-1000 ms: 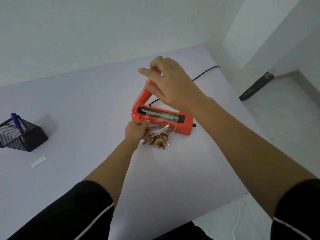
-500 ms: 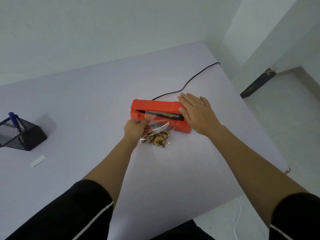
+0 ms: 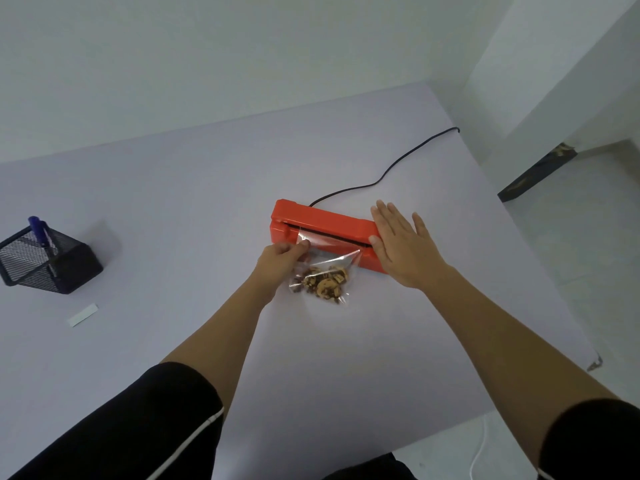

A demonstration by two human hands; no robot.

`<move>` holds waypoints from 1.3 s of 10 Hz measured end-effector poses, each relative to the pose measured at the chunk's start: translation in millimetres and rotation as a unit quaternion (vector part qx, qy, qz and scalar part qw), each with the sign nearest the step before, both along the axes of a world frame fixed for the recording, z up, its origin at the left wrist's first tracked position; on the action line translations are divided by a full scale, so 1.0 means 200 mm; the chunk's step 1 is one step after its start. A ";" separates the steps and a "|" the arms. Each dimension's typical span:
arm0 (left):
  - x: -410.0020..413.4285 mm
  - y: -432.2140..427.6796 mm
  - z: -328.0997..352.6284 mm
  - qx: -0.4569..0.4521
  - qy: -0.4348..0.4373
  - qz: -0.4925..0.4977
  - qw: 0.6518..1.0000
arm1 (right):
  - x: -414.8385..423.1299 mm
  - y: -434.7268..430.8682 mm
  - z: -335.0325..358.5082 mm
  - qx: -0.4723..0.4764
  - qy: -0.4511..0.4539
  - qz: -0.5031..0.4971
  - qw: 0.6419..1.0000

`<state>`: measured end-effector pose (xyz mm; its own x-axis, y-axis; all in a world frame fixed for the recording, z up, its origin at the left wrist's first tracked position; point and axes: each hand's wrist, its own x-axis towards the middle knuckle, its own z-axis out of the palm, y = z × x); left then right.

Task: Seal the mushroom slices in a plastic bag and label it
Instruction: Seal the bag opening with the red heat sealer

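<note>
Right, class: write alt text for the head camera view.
A right hand presses an orange heat sealer shut on a clear bag of mushroom slices, which the left hand pinches. A pen holder stands left.

Colours on the pale lilac table [image 3: 173, 209]

An orange-red sealer [image 3: 322, 221] is showing a black cord [image 3: 384, 174]; brown-and-tan mushroom slices [image 3: 323, 284] are lying in a clear bag [image 3: 332, 258]; black mesh holder [image 3: 45, 261], blue pen [image 3: 36, 228], white label [image 3: 83, 315].
</note>
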<state>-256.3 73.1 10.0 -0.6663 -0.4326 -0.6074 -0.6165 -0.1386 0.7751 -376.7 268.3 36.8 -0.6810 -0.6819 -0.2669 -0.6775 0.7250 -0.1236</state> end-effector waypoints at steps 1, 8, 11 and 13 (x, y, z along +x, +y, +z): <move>0.01 -0.01 -0.03 0.015 0.011 -0.078 0.997 | 0.00 0.00 0.00 0.011 0.014 0.002 1.000; 0.01 -0.05 -0.07 0.082 0.035 -0.107 0.990 | -0.01 -0.01 -0.02 -0.013 -0.026 -0.012 0.999; 0.01 -0.05 -0.08 0.079 0.037 -0.111 0.990 | -0.01 -0.01 -0.02 -0.007 -0.026 -0.013 1.000; 0.00 -0.04 -0.07 0.078 0.038 -0.115 0.990 | -0.01 -0.01 -0.02 -0.012 -0.026 -0.014 0.999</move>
